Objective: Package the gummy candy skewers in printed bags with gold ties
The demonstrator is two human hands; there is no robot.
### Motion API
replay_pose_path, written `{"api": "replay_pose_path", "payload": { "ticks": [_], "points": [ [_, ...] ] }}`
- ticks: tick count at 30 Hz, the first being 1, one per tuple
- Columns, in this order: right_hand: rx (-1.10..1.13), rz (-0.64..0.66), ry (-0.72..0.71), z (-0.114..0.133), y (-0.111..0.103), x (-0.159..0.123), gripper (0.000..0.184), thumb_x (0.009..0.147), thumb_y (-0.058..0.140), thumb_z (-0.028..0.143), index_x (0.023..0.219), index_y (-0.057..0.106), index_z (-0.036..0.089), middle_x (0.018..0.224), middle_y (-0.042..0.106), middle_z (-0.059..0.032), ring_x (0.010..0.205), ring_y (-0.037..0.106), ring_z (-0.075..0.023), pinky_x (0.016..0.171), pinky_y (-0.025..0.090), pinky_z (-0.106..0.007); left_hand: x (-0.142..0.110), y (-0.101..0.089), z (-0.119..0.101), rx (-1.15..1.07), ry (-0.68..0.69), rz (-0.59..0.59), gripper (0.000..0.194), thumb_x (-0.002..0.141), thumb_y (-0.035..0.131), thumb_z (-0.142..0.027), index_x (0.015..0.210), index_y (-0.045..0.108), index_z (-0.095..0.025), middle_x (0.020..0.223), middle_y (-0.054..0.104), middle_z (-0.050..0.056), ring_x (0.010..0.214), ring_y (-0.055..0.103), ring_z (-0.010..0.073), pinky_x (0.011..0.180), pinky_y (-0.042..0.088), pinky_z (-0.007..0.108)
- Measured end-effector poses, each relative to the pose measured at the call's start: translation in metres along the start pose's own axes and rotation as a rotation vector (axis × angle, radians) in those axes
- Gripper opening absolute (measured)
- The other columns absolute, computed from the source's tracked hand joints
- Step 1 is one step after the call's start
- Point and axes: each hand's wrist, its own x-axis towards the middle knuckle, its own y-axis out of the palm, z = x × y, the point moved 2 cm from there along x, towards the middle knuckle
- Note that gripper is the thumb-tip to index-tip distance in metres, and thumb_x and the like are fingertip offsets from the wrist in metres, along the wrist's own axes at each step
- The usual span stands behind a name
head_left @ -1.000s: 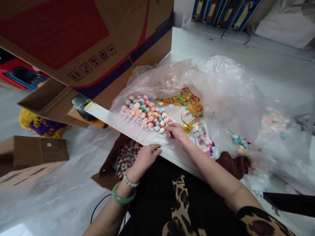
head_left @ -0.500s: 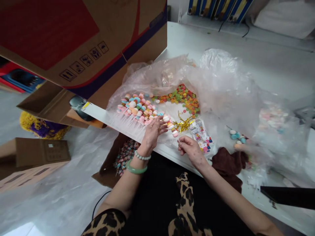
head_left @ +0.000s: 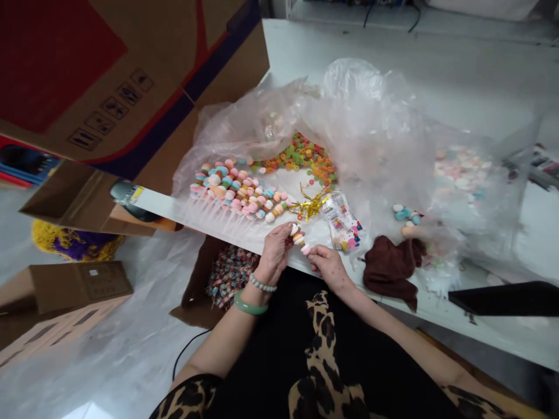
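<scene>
My left hand (head_left: 274, 250) and my right hand (head_left: 326, 262) meet at the table's front edge, both pinched on one candy skewer (head_left: 299, 237) of pink, white and orange pieces. Just beyond it lies a row of pastel candy skewers (head_left: 238, 189) on clear plastic. A gold twist tie bundle (head_left: 309, 205) and a small printed packet (head_left: 341, 222) lie right of that row. A pile of orange and green ring candies (head_left: 305, 157) sits further back.
A large cardboard box (head_left: 122, 75) stands at the left on the white table (head_left: 437, 75). Crumpled clear plastic bags (head_left: 393, 139) cover the middle and right. A brown cloth (head_left: 391, 267) lies at the front edge. Below the table an open box (head_left: 227, 273) holds wrapped candies.
My right hand left the skewer row and drew back to the table edge. My left hand rose from below the edge, took one skewer, and both hands now hold it together.
</scene>
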Motion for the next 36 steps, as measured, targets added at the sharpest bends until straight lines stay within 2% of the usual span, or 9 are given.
{"api": "replay_pose_path", "payload": {
  "ticks": [3, 6, 9, 12, 15, 18, 28, 32, 36],
  "points": [
    [0.089, -0.015, -0.004, 0.0, -0.01, -0.007, 0.021, 0.071, 0.059, 0.037, 0.078, 0.065, 0.019, 0.051, 0.05, 0.0058, 0.042, 0.036, -0.0083, 0.041, 0.025, -0.022, 0.0, 0.008, 0.0, 0.026, -0.062, 0.043, 0.026, 0.073, 0.073, -0.032, 0.09, 0.066, -0.014, 0.081, 0.068, 0.004, 0.069, 0.067, 0.0144, 0.067, 0.055, 0.027],
    [0.145, -0.11, -0.088, 0.007, -0.041, -0.018, 0.021, 0.073, 0.061, 0.037, 0.083, 0.066, 0.019, 0.055, 0.052, 0.0054, 0.045, 0.04, -0.0085, 0.042, 0.03, -0.021, 0.0, 0.018, 0.004, 0.158, -0.052, 0.089, 0.04, 0.08, 0.063, -0.049, 0.107, 0.064, -0.019, 0.089, 0.068, 0.004, 0.063, 0.065, 0.0139, 0.064, 0.054, 0.031],
    [0.185, -0.306, -0.215, 0.012, -0.084, -0.029, 0.019, 0.075, 0.063, 0.034, 0.087, 0.066, 0.019, 0.06, 0.054, 0.005, 0.048, 0.046, -0.0087, 0.047, 0.036, -0.022, -0.003, 0.035, 0.014, 0.582, 0.196, 0.138, 0.039, 0.08, 0.063, -0.051, 0.102, 0.067, -0.019, 0.091, 0.068, 0.005, 0.065, 0.063, 0.0141, 0.066, 0.049, 0.029],
    [0.254, -0.478, -0.266, 0.01, -0.116, -0.034, 0.018, 0.075, 0.065, 0.034, 0.085, 0.064, 0.019, 0.057, 0.051, 0.0065, 0.046, 0.041, -0.0073, 0.045, 0.031, -0.021, -0.004, 0.061, 0.03, 1.177, 0.462, 0.212, 0.031, 0.084, 0.06, -0.049, 0.086, 0.069, -0.02, 0.087, 0.069, 0.006, 0.08, 0.063, 0.0191, 0.074, 0.044, 0.031],
    [0.309, -0.576, -0.262, 0.003, -0.128, -0.034, 0.019, 0.069, 0.071, 0.033, 0.077, 0.062, 0.018, 0.054, 0.046, 0.0077, 0.048, 0.036, -0.0066, 0.046, 0.028, -0.02, 0.008, 0.082, 0.04, 1.569, 0.52, 0.059, 0.042, 0.088, 0.051, -0.058, 0.085, 0.067, -0.019, 0.084, 0.069, 0.01, 0.082, 0.062, 0.0238, 0.07, 0.039, 0.033],
    [0.363, -0.585, -0.228, -0.007, -0.126, -0.031, 0.023, 0.061, 0.076, 0.031, 0.073, 0.061, 0.018, 0.06, 0.054, 0.006, 0.054, 0.044, -0.0081, 0.053, 0.036, -0.021, 0.025, 0.091, 0.045, 1.699, 0.485, -0.007, 0.044, 0.082, 0.058, -0.062, 0.08, 0.065, -0.019, 0.079, 0.068, 0.01, 0.078, 0.062, 0.0246, 0.064, 0.034, 0.032],
    [0.397, -0.468, -0.262, -0.007, -0.114, -0.011, 0.017, 0.064, 0.078, 0.03, 0.074, 0.069, 0.02, 0.071, 0.065, 0.0024, 0.067, 0.056, -0.0129, 0.066, 0.044, -0.025, 0.017, 0.085, 0.044, 1.09, 0.524, 0.012, 0.039, 0.08, 0.064, -0.044, 0.057, 0.045, -0.019, 0.055, 0.045, -0.004, 0.056, 0.04, 0.0112, 0.056, 0.025, 0.026],
    [0.404, -0.358, -0.291, 0.006, -0.1, 0.001, 0.024, 0.063, 0.079, 0.03, 0.084, 0.072, 0.02, 0.078, 0.069, 0.0014, 0.072, 0.059, -0.0146, 0.071, 0.047, -0.027, 0.017, 0.091, 0.049, 0.586, 0.243, 0.153, 0.04, 0.069, 0.072, -0.038, 0.057, 0.039, -0.02, 0.049, 0.037, -0.008, 0.045, 0.033, 0.0071, 0.047, 0.024, 0.023],
    [0.415, -0.281, -0.21, 0.013, -0.09, 0.009, 0.027, 0.058, 0.082, 0.036, 0.076, 0.07, 0.018, 0.072, 0.068, 0.0007, 0.066, 0.059, -0.015, 0.064, 0.046, -0.028, 0.016, 0.095, 0.048, 0.366, -0.024, 0.283, 0.043, 0.058, 0.081, -0.039, 0.059, 0.042, -0.02, 0.049, 0.04, -0.008, 0.037, 0.027, 0.004, 0.039, 0.015, 0.023]
  ]
}}
